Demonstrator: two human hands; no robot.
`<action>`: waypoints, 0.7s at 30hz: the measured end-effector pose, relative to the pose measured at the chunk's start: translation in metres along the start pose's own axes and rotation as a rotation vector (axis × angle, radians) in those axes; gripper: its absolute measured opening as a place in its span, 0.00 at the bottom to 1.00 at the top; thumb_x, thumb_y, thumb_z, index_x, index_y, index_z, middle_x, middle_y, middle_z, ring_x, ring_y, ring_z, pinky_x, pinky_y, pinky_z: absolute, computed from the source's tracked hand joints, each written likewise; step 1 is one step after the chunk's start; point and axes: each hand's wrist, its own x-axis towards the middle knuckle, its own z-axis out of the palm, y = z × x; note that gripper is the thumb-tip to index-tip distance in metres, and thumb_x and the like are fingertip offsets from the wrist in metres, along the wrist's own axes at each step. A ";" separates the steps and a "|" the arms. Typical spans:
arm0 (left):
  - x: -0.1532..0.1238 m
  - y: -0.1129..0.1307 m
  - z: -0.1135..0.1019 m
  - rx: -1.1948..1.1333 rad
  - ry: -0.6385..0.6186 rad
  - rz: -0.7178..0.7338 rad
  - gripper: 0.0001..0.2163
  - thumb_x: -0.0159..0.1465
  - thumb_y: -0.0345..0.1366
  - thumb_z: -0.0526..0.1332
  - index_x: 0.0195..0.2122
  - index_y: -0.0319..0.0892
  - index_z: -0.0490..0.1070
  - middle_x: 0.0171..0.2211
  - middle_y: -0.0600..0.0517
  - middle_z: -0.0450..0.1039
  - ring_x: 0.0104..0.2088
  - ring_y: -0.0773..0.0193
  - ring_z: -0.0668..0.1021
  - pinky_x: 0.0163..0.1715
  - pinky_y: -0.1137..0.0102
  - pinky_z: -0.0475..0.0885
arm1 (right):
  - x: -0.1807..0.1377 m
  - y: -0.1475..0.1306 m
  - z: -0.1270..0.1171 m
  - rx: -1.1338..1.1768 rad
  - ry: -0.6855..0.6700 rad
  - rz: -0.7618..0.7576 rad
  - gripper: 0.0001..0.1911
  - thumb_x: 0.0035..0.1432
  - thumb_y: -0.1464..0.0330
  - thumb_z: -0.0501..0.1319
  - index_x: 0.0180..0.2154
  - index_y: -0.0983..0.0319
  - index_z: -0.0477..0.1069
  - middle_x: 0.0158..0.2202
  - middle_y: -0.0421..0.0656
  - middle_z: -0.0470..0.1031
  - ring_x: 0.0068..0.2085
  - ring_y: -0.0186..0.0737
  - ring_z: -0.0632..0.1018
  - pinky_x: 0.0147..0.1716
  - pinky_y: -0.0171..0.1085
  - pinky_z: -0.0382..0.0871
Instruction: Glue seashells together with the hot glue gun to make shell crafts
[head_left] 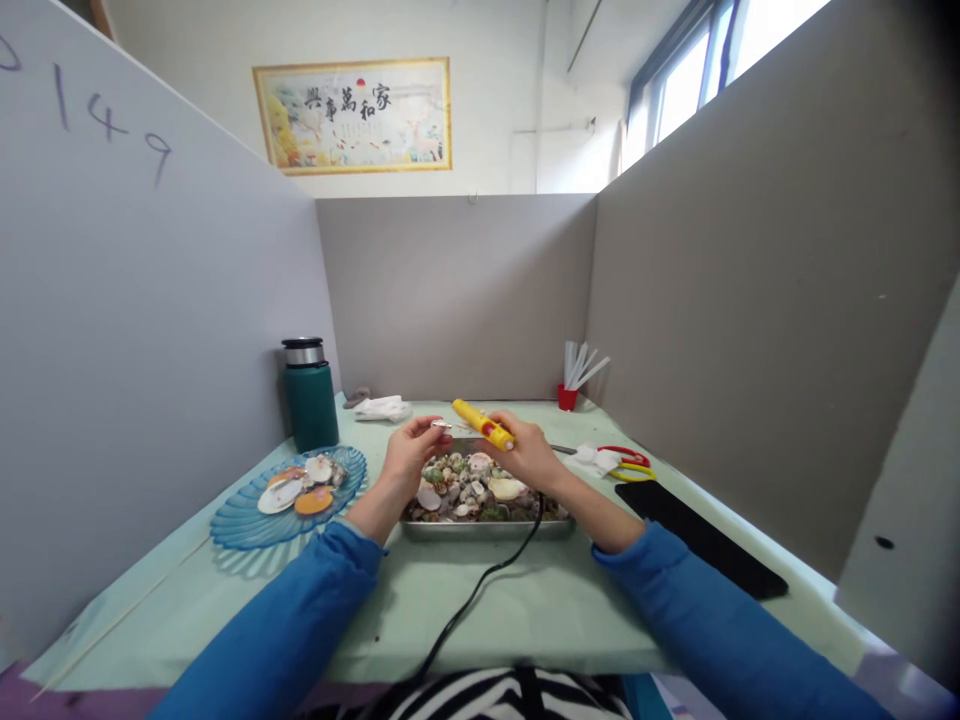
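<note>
My right hand (522, 452) is closed round a yellow hot glue gun (484, 424), whose black cord (487, 580) runs down toward my lap. Pinched in the fingers of my left hand (411, 452) is a small pale, shiny piece (441, 425), perhaps a shell; its kind is too small to be sure of. The gun's front end points up and left, just to the right of that piece. Below both hands lies a metal tray (487, 532) filled with many small seashells (472, 490).
A blue scalloped plate (247, 535) with larger shells (313, 499) stands left, by a green bottle (310, 400). Behind are white tissue (382, 408) and a red cup (568, 398) of glue sticks (581, 365). Scissors (634, 466) and a black flat object (697, 540) lie right. Grey partitions (457, 300) enclose the table.
</note>
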 end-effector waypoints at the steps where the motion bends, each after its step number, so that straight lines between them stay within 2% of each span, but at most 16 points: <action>1: 0.000 0.000 0.000 0.003 0.008 0.010 0.14 0.47 0.31 0.68 0.34 0.35 0.70 0.26 0.51 0.73 0.24 0.68 0.76 0.31 0.70 0.74 | -0.002 0.000 0.002 -0.065 -0.008 -0.040 0.15 0.53 0.62 0.59 0.42 0.60 0.68 0.32 0.41 0.74 0.31 0.38 0.72 0.32 0.33 0.61; 5: -0.001 0.002 0.001 -0.002 0.030 0.060 0.16 0.44 0.34 0.69 0.33 0.35 0.71 0.26 0.53 0.73 0.24 0.69 0.76 0.31 0.70 0.74 | -0.008 -0.001 0.003 -0.247 -0.065 -0.142 0.14 0.53 0.68 0.57 0.43 0.60 0.69 0.34 0.43 0.76 0.35 0.40 0.74 0.33 0.33 0.60; 10: -0.002 0.004 0.002 -0.004 0.045 0.088 0.16 0.44 0.35 0.69 0.34 0.36 0.71 0.28 0.52 0.74 0.25 0.68 0.76 0.32 0.68 0.74 | -0.009 -0.004 0.000 -0.303 -0.113 -0.165 0.16 0.50 0.71 0.56 0.43 0.60 0.69 0.34 0.43 0.77 0.36 0.40 0.74 0.33 0.32 0.60; 21: 0.000 0.005 0.002 -0.011 0.051 0.122 0.17 0.43 0.36 0.70 0.33 0.35 0.71 0.28 0.52 0.73 0.27 0.67 0.76 0.33 0.69 0.73 | -0.011 -0.006 0.000 -0.388 -0.131 -0.195 0.14 0.51 0.68 0.57 0.42 0.60 0.70 0.33 0.43 0.77 0.34 0.40 0.75 0.31 0.33 0.57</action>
